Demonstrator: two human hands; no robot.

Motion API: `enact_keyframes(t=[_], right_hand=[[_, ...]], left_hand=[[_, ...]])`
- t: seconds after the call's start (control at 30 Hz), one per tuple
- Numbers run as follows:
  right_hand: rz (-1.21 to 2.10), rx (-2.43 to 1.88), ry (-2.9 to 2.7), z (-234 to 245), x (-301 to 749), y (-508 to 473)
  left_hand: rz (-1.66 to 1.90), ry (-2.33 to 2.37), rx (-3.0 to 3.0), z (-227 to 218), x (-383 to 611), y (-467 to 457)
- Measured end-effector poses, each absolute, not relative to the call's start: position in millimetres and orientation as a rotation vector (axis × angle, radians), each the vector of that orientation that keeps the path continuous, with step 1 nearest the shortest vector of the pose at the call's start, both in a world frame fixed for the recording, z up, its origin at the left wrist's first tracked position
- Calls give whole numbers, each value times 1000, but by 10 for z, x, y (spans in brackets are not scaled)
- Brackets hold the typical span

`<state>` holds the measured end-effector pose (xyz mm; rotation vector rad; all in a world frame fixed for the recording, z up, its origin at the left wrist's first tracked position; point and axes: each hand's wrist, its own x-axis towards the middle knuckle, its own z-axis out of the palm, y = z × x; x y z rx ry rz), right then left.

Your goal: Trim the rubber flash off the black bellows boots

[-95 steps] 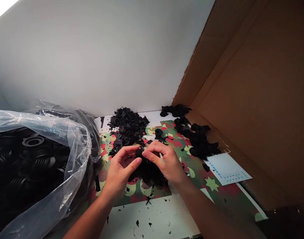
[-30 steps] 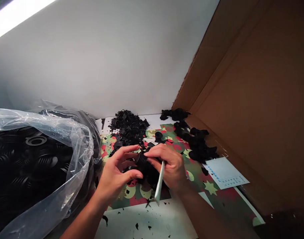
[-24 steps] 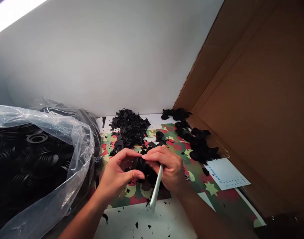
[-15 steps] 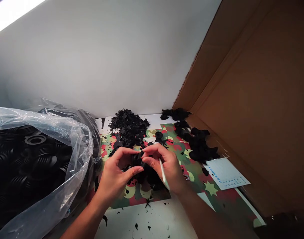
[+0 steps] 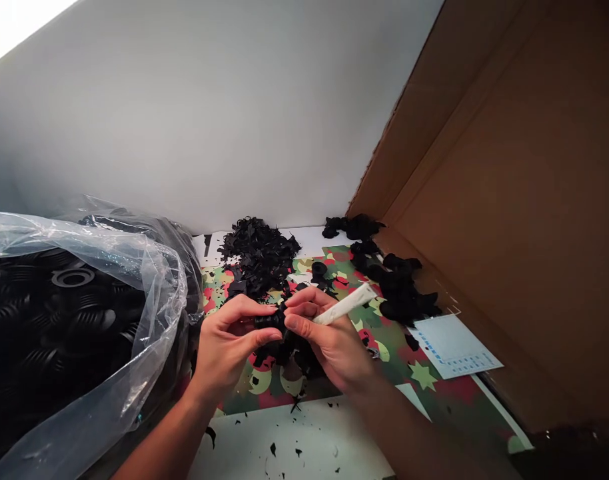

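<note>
Between thumb and fingers, my left hand (image 5: 229, 340) grips a small black ribbed rubber bellows (image 5: 267, 321) lying on its side. My right hand (image 5: 329, 340) is closed, its fingertips against the bellows' right end. From its grip a white flat-handled tool (image 5: 348, 304) points up and to the right; the working end is hidden by the fingers. Dark rubber pieces lie beneath both hands, partly covered. Similar ribbed bellows (image 5: 39, 363) fill a clear plastic bag (image 5: 162, 287) on the left.
A heap of black rubber scraps (image 5: 257, 253) lies on the camouflage-patterned sheet (image 5: 329, 393). Black rubber parts (image 5: 404, 287) line the cardboard wall (image 5: 524, 220) at right, near a white printed card (image 5: 457, 347). Small scraps dot the white surface (image 5: 249, 447) in front.
The white tool has swung from pointing down toward my right wrist to pointing up and right. The bellows has turned in my left hand; both hands stay in nearly the same place.
</note>
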<state>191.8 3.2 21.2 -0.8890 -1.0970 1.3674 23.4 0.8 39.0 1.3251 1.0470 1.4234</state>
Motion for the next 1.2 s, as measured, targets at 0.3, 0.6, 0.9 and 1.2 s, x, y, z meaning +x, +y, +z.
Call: enact_keyframes(t=[0.3, 0.6, 0.9, 1.2], right_hand=[[613, -944, -1696, 253, 1997, 11], [84, -995, -1867, 228, 1924, -1], [139, -1119, -1612, 186, 1824, 44], [186, -1142, -1483, 221, 1899, 98]], left_hand=[[1407, 1169, 1514, 302, 214, -6], [1485, 1238, 1690, 312, 265, -21], [1569, 1114, 1423, 219, 345, -4], [1548, 1059, 1204, 131, 412, 20]])
